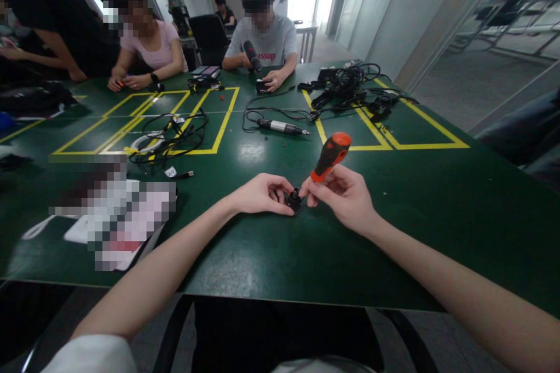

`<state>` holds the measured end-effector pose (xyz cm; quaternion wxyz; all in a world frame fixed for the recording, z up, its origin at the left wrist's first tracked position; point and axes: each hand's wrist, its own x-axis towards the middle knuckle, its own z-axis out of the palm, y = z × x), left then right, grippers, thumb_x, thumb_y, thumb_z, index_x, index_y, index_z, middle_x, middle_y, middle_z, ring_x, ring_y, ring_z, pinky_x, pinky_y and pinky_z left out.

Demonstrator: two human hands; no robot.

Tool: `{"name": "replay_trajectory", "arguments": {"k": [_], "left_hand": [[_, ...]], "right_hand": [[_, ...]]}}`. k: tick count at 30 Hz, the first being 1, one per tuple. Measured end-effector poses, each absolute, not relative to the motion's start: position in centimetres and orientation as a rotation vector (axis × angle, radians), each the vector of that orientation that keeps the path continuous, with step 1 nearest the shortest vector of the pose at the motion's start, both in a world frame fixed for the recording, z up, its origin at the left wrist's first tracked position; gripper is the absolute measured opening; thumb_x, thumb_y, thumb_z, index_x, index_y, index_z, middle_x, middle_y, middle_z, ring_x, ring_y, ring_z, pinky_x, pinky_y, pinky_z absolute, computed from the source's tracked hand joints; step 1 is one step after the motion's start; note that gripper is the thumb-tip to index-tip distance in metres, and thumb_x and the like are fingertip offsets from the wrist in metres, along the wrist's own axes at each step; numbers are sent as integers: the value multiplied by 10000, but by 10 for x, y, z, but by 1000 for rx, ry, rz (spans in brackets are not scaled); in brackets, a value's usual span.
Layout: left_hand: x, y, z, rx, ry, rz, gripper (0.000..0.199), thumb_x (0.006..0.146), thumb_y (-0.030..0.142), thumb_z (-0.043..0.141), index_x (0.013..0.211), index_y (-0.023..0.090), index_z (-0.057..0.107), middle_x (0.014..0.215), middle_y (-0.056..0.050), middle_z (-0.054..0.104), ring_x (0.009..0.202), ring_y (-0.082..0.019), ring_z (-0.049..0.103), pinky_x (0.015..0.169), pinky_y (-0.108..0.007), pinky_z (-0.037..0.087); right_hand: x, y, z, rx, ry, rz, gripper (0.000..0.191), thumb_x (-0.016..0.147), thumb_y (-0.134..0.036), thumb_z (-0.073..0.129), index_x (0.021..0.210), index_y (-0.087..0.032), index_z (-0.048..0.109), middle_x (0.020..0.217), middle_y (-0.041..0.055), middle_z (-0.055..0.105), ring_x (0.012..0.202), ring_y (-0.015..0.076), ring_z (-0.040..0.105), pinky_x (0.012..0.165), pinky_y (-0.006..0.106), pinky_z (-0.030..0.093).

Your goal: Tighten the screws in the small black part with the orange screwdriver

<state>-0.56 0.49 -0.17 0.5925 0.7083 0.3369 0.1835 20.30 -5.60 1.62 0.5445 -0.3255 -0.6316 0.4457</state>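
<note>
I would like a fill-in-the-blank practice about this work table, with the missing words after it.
The left hand holds a small round part coloured ____.
The right hand holds a screwdriver whose handle is black and ____.
The tape lines on the green table are ____.

Missing words: black; orange; yellow.

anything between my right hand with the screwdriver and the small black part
Nothing visible stands between the right hand, holding the screwdriver, and the small black part. The left hand grips it from the opposite side; the cables lie farther off.
</note>
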Motion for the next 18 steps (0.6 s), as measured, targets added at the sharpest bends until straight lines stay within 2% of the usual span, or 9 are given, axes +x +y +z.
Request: {"name": "replay_trajectory", "arguments": {"k": [5, 9, 13, 18], "left_hand": [[-5, 5, -2, 1653, 768, 431, 397, 630, 257, 902, 954, 116, 722, 699, 28, 687, 648, -89, 628, 656, -221, 498], [-5, 6, -3, 1659, 778, 418, 384, 648, 270, 891, 961, 117, 729, 702, 31, 679, 647, -85, 622, 661, -220, 493], [-6, 5, -3, 1673, 780, 407, 386, 661, 284, 882, 977, 117, 735, 704, 33, 676, 644, -81, 616, 662, -219, 492], [-6, 5, -3, 1687, 778, 415, 387, 667, 288, 881, 983, 120, 736, 716, 26, 685, 648, -84, 618, 665, -222, 498]], "right_hand": [[203, -55, 18, -776, -1517, 1050, 368, 880, -558, 793, 853, -205, 692, 615, -19, 645, 512, 135, 630, 516, 272, 556], [204, -55, 17, -753, -1505, 1096, 367, 937, -564, 726, 895, -200, 699, 705, 9, 703, 526, 134, 656, 519, 279, 572], [204, -55, 14, -735, -1472, 1096, 347, 905, -529, 780, 956, -209, 656, 772, 15, 746, 560, 130, 674, 554, 273, 593], [202, -56, 17, -796, -1489, 1058, 375, 876, -551, 800, 848, -215, 637, 661, -5, 705, 539, 135, 650, 536, 268, 572]]}}
